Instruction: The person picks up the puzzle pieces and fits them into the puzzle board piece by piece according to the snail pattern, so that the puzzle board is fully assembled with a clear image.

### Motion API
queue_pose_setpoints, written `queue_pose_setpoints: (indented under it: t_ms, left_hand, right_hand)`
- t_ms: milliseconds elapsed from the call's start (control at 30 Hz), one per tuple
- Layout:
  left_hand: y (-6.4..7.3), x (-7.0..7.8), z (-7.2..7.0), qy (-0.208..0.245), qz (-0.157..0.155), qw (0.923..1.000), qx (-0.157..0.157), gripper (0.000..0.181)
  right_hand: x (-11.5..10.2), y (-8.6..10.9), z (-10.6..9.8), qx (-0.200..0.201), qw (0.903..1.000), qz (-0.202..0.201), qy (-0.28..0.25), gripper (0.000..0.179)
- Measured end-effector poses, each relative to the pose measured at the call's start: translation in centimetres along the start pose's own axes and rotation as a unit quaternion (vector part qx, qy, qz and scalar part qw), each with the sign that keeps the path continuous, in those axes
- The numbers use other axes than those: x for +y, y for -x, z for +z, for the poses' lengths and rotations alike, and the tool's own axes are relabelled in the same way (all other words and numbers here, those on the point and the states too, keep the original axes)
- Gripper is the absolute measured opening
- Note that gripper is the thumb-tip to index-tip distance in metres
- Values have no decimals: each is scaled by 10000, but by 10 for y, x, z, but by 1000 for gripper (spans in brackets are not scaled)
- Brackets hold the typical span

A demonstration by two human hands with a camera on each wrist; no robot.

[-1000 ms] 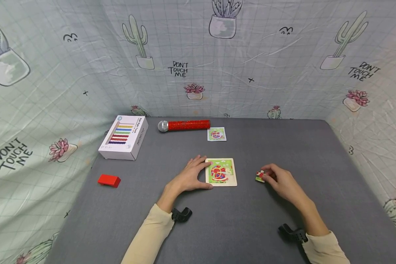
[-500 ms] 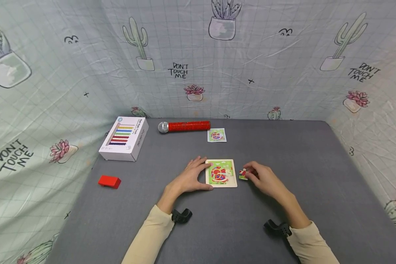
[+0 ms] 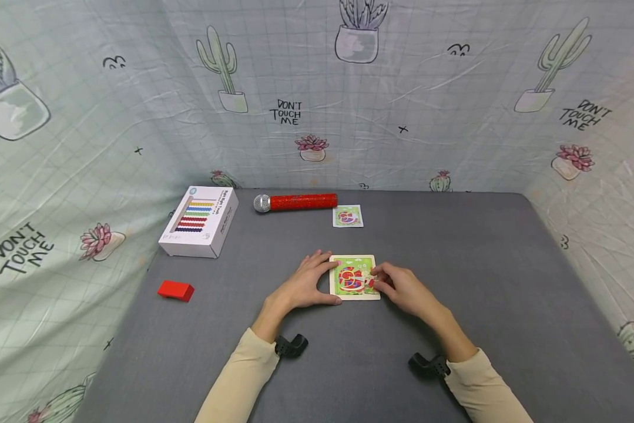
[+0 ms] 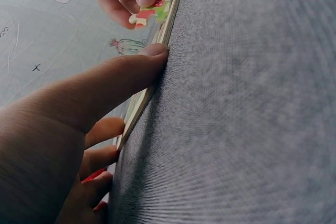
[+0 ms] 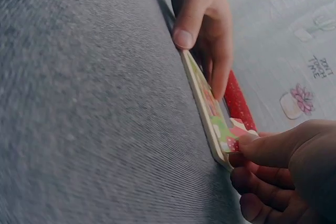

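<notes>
A square wooden jigsaw board (image 3: 355, 296) with a green and red picture lies on the grey table in the head view. My left hand (image 3: 308, 282) holds it at its left side, thumb on the near edge and index finger over the picture. Between thumb and fingers, my right hand (image 3: 403, 289) pinches a small red, green and white puzzle piece (image 5: 226, 135). The piece is over the right part of the board, tilted in the right wrist view. In the left wrist view the same puzzle piece (image 4: 152, 14) shows above the board's edge; its underside is hidden.
A red glittery microphone (image 3: 302, 202) lies at the back, with a small picture card (image 3: 348, 216) beside its end. At the left are a white box (image 3: 197, 222) with a bead-rack picture and a red block (image 3: 175, 290). A printed cloth (image 3: 401, 88) hangs behind the table.
My right hand has moved left with the puzzle piece, from the bare table to over the board's right side. The left hand has stayed on the board.
</notes>
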State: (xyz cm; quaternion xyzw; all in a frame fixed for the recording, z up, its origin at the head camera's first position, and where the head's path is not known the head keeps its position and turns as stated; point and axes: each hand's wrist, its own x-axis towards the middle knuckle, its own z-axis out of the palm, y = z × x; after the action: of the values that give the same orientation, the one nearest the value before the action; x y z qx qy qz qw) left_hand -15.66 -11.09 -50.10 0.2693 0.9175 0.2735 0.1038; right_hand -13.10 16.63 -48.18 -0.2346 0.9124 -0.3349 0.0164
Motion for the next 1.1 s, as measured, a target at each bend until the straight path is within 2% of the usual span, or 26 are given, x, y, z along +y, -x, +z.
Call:
queue_pose_setpoints:
  t_ms: [367, 600, 1100]
  left_hand:
    - [1, -2, 1, -1, 6, 10000, -4, 88]
    - [0, -2, 0, -16, 16, 10000, -3, 88]
    - [1, -6, -1, -18, -53, 10000, 14, 88]
  right_hand:
    - [-4, -1, 9, 177, 9993, 83, 323, 18]
    - [-4, -1, 11, 257, 9989, 36, 385, 8]
    - [-2, -5, 17, 137, 9994, 38, 328, 6]
